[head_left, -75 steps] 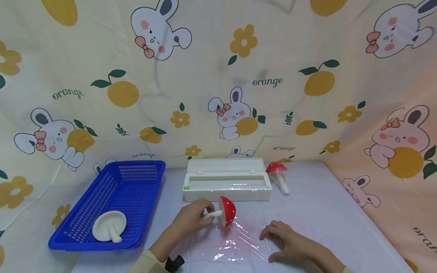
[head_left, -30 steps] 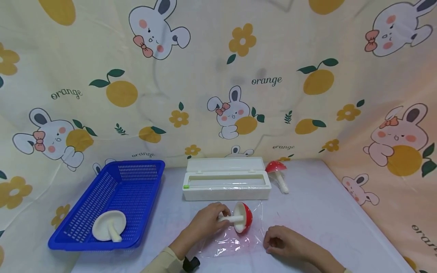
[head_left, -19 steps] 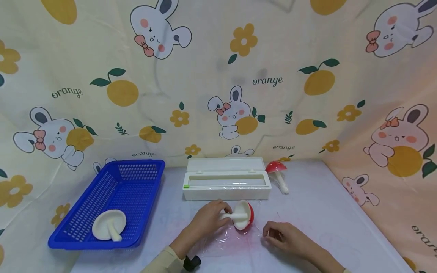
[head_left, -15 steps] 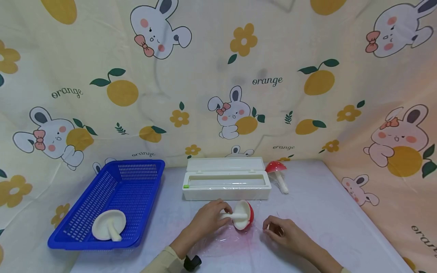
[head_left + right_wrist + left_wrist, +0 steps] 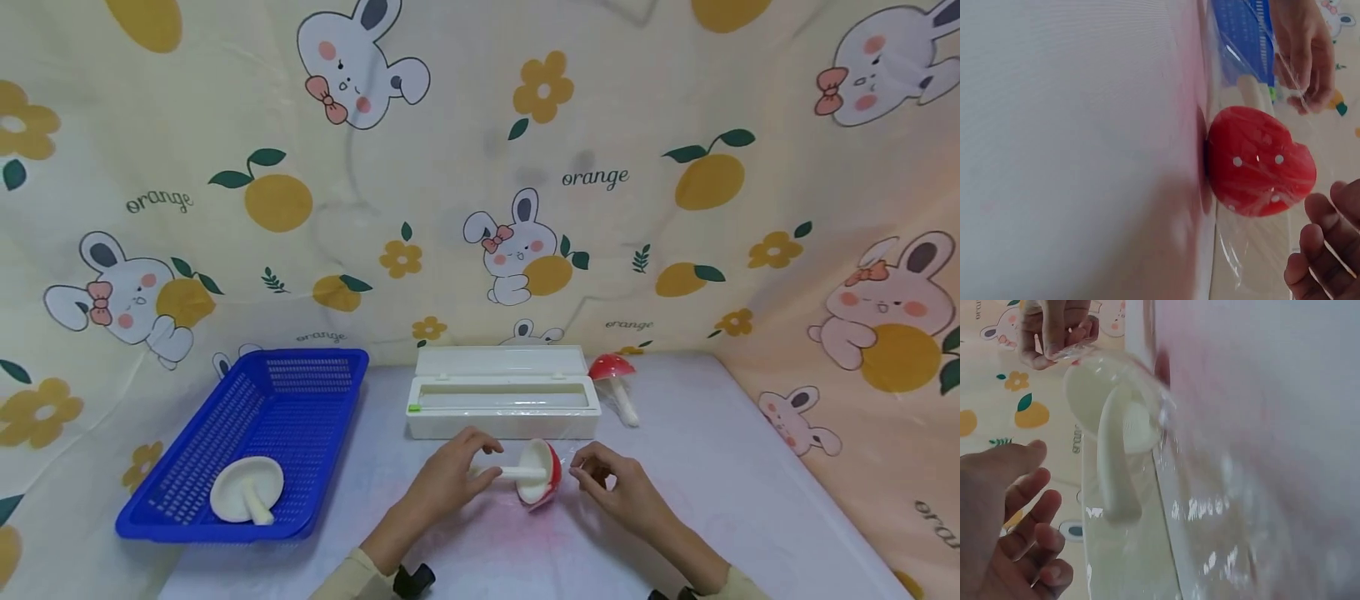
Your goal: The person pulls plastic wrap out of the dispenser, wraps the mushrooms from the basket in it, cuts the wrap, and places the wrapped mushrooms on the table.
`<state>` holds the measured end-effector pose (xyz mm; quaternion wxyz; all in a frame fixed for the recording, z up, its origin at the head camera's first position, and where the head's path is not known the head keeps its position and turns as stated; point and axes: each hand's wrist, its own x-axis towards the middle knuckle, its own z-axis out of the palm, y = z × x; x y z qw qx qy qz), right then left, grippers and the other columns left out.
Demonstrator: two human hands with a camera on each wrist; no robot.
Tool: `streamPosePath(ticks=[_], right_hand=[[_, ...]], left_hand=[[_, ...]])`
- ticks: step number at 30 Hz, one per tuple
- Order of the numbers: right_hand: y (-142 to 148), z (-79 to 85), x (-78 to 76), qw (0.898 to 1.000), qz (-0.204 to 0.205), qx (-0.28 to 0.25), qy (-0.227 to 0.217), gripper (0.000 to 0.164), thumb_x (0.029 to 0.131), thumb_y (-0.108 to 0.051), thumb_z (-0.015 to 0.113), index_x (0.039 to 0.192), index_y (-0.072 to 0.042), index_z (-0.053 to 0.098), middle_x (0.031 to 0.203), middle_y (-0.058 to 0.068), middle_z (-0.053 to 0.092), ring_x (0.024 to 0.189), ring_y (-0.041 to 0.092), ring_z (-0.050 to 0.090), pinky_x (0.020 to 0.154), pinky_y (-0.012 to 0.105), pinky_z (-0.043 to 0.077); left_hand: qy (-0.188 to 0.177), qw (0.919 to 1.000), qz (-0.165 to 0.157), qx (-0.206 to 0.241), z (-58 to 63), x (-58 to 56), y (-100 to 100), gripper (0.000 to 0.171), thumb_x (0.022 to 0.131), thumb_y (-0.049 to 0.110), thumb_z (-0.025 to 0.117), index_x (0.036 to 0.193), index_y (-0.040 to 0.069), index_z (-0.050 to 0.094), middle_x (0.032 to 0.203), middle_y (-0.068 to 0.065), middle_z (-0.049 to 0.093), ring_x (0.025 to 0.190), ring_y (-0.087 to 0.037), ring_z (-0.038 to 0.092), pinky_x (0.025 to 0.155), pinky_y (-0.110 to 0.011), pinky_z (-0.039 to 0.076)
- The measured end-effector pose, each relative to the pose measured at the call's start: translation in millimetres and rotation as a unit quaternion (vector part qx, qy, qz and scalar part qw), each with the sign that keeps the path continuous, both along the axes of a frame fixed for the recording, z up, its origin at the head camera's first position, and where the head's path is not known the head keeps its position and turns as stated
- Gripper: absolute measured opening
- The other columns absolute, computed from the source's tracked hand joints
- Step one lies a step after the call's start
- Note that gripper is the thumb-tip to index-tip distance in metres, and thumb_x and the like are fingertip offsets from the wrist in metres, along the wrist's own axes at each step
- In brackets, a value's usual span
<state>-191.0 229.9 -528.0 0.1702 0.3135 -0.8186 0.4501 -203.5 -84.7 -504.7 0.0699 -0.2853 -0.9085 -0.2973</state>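
Red-spotted mushroom (image 5: 534, 472) lies on its side in front of you, its white stem pointing to your left and its red cap to your right, just before the white wrap box (image 5: 504, 427). Your left hand (image 5: 447, 475) is beside the stem with thumb and fingers apart; the left wrist view shows a gap between them and the stem. Your right hand (image 5: 622, 492), just beyond the cap, has thumb and forefinger together, pinching clear film (image 5: 1204, 506) that stretches against the cap. Behind, the box stands with its lid (image 5: 501, 360) raised, and a second red mushroom (image 5: 617, 387) leans at its right end. On your left, a blue basket (image 5: 131, 527) holds a white mushroom (image 5: 237, 492), gills upward.
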Motion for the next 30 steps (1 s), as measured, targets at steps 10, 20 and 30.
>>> streamPosePath(ticks=[10,20,30], right_hand=[[-15,0.2,-13.7,0.999,-0.037,-0.012,-0.033,0.022,0.094,0.002,0.08,0.102,-0.015,0.069,0.082,-0.004,0.071,0.071,0.005,0.065,0.065,0.024,0.058],[-25,1.1,-18.3,0.998,-0.049,-0.009,-0.045,0.022,0.093,0.004,0.081,0.102,-0.012,0.068,0.086,-0.005,0.072,0.076,0.005,0.067,0.07,0.026,0.061],[-27,-1.1,-21.9,0.996,-0.06,-0.002,-0.067,0.023,0.093,0.001,0.081,0.102,-0.015,0.069,0.086,-0.007,0.071,0.076,0.005,0.066,0.071,0.026,0.06]], left_hand=[[-0.093,0.9938,-0.058,0.017,-4.2,10.9,-40,0.023,0.098,0.039,0.08,0.1,0.025,0.062,0.089,0.006,0.059,0.075,-0.002,0.049,0.063,-0.021,0.043],[-0.118,0.979,-0.158,-0.05,-20.1,18.9,-70,0.042,0.074,0.049,0.097,0.092,0.025,0.068,0.082,0.009,0.059,0.079,0.001,0.045,0.071,-0.014,0.038],[-0.122,0.9751,-0.173,-0.067,-29.3,26.8,-82,0.044,0.073,0.048,0.099,0.095,0.027,0.067,0.088,0.013,0.056,0.088,0.003,0.042,0.08,-0.014,0.037]])
